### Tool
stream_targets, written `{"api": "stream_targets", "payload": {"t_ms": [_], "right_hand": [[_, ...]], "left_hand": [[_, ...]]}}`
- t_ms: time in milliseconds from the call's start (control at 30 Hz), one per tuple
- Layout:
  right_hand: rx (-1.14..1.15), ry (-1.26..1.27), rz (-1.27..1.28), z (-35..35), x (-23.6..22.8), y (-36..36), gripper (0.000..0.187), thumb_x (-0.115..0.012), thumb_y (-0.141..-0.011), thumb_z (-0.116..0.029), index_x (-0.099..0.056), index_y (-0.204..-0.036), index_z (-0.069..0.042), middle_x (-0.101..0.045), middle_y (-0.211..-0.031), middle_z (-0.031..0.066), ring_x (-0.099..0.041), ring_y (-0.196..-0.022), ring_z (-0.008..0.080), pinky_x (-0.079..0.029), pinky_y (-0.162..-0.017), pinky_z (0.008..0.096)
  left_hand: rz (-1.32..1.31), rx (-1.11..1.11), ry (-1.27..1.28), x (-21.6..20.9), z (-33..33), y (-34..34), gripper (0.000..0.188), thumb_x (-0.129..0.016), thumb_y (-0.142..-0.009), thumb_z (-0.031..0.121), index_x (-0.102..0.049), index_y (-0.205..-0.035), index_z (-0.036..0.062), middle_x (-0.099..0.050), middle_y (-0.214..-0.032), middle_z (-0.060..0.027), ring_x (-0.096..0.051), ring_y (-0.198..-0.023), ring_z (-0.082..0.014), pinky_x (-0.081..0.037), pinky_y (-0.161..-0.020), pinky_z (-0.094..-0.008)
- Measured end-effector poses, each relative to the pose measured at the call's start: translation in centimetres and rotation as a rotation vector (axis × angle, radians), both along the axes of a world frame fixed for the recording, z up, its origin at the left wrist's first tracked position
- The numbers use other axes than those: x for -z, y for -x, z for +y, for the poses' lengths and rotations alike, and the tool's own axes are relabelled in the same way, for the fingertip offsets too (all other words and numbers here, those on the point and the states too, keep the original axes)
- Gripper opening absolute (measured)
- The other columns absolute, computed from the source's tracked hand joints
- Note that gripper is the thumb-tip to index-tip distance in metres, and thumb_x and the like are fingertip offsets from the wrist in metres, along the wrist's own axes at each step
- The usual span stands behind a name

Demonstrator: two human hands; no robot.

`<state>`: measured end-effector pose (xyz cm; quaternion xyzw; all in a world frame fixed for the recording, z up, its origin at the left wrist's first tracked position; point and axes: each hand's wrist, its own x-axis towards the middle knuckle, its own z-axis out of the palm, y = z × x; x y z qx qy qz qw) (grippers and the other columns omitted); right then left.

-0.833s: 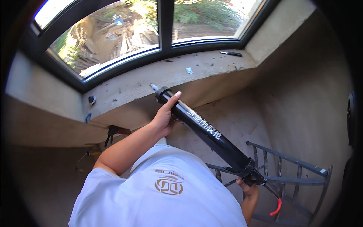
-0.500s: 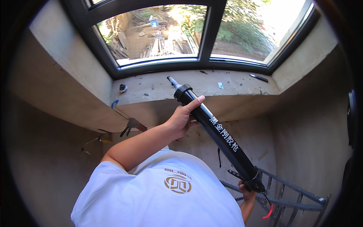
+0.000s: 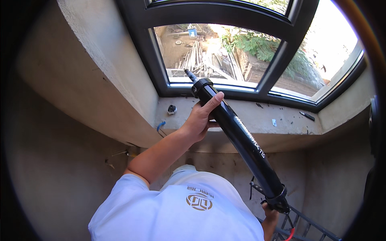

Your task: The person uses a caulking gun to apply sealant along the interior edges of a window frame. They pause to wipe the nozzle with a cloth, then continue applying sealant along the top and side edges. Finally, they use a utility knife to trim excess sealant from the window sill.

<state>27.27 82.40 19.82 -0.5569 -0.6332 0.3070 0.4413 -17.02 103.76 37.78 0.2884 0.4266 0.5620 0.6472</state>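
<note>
A long black caulking gun (image 3: 245,140) slants across the view, its grey nozzle (image 3: 191,75) pointing up and left before the window. My left hand (image 3: 203,118) is wrapped round the barrel near the front collar, thumb on top. Down at the right, my right hand (image 3: 270,212) grips the gun's rear end by the handle; the barrel and end cap partly hide its fingers. A rod with a red hooked end (image 3: 290,234) sticks out behind. The nozzle tip appears in front of the lower window frame; I cannot tell whether it touches.
A black-framed window (image 3: 263,96) stands above a concrete sill (image 3: 241,116). Lying on the sill are a dark knife-like tool (image 3: 307,116), a small blue-white scrap (image 3: 274,122) and a black-and-white lump (image 3: 172,109). A blue hook end (image 3: 161,125) shows at the edge. A metal ladder (image 3: 309,225) is at lower right.
The view has shifted, so window and sill sit lower and further right. The gun's nozzle now overlaps the window rather than the sill. Both hands keep their hold.
</note>
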Motion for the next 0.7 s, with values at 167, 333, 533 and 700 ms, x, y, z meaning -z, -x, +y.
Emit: {"api": "stream_targets", "payload": {"t_ms": [167,333,533,700], "right_hand": [[-0.404,0.040,0.409,8.4,-8.1,14.3,0.071,-0.074,-0.087,-0.057,-0.061,-0.119,0.004,-0.071,-0.111,0.0189,-0.067,-0.110,0.0347,-0.049,-0.103,0.0479],[-0.409,-0.076,0.576,12.5,-12.1,24.0,0.075,-0.068,-0.087,-0.068,-0.058,-0.118,0.000,-0.067,-0.106,0.0169,-0.067,-0.105,0.0331,-0.051,-0.099,0.0541],[-0.486,-0.018,0.525,16.1,-12.6,26.0,0.082,-0.069,-0.085,-0.070,-0.061,-0.120,0.004,-0.071,-0.110,0.0210,-0.069,-0.106,0.0369,-0.051,-0.099,0.0530],[-0.463,-0.013,0.492,18.0,-11.8,27.1,0.079,-0.063,-0.087,-0.074,-0.061,-0.111,0.000,-0.069,-0.103,0.0179,-0.069,-0.099,0.0331,-0.053,-0.094,0.0515]], "left_hand": [[0.016,-0.067,-0.097,-1.7,4.9,7.7,0.053,-0.071,-0.091,0.059,-0.062,-0.102,0.0080,-0.068,-0.083,-0.0038,-0.072,-0.078,-0.0144,-0.063,-0.073,-0.0319],[0.036,-0.065,-0.200,-2.8,9.1,12.6,0.072,-0.074,-0.087,0.062,-0.055,-0.116,-0.0003,-0.064,-0.098,-0.0098,-0.072,-0.085,-0.0187,-0.064,-0.076,-0.0346],[0.091,-0.129,-0.235,-3.6,11.9,15.6,0.077,-0.074,-0.085,0.063,-0.055,-0.119,-0.0027,-0.064,-0.097,-0.0095,-0.072,-0.086,-0.0167,-0.065,-0.073,-0.0303],[0.082,-0.172,-0.285,-3.6,13.6,16.8,0.066,-0.072,-0.089,0.057,-0.060,-0.115,-0.0031,-0.071,-0.088,-0.0093,-0.075,-0.080,-0.0125,-0.064,-0.065,-0.0230]]}}
